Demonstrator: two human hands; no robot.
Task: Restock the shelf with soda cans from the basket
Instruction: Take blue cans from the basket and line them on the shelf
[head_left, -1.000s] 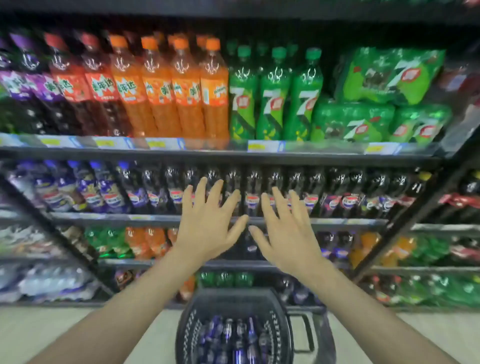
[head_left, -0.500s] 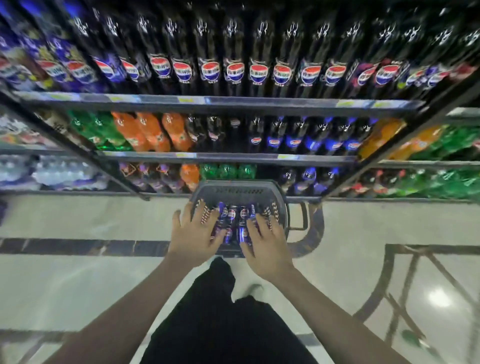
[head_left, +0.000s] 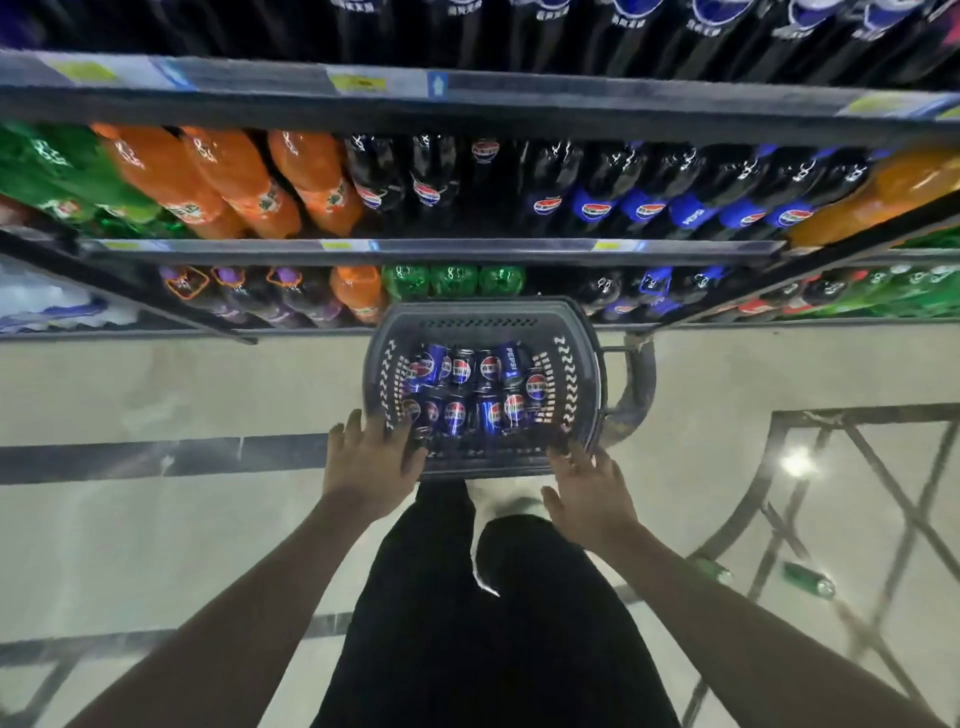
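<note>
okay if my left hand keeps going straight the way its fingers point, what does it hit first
Probably the near left rim of the basket: the left hand is open, fingertips at that corner. Beyond it lie the Pepsi cans. Depth is unclear, so it may pass above the rim.

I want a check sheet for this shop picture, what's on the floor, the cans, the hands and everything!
Surface: pale shiny floor with dark inlaid lines.
Job's things: grey basket on the floor, holding blue soda cans.
Clutter: two green bottles lying on the floor at right.
Grippers: left hand and right hand open, at the basket's near rim, holding nothing.
Cables: nothing seen.
Surroundings: shelves of cola, orange and green soda bottles.
</note>
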